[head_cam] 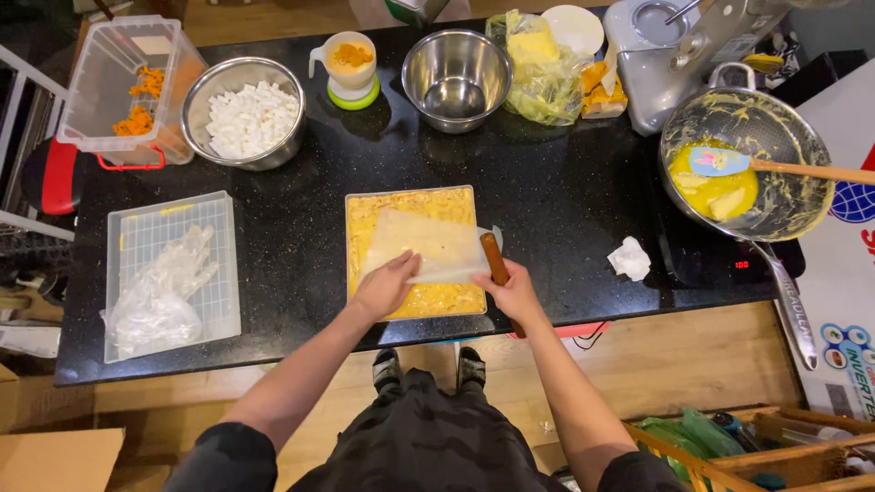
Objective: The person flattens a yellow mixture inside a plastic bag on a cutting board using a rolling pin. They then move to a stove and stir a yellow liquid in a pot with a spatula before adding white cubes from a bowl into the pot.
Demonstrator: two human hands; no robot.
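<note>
Head view, looking down on a black countertop (565, 210). A square tray (415, 252) filled with a yellow, lumpy mixture sits at the front centre of the counter, near its front edge. A translucent sheet (428, 244) lies over the tray's middle and right part, its right edge reaching just past the tray rim. Left hand (386, 285) rests palm down, fingers flat and together, pressing on the lower left corner of the sheet; nothing is grasped. Right hand (515, 293) is closed around the lower part of a brown wooden rolling pin (495, 260), whose upper end lies against the right edge of the sheet, just beside the tray. Rear left: a steel bowl of white cubes (244, 111), and left of it a clear plastic bin (128, 87) holding orange pieces. Rear centre: a small cup of orange powder (350, 66) and an empty steel bowl (456, 78). Front left: a clear lid (169, 273) with a crumpled plastic glove on it. Right: a pan (746, 164) with yellow batter and a blue spatula (729, 164) resting in it. A crumpled white tissue (631, 258) lies between tray and pan.
</note>
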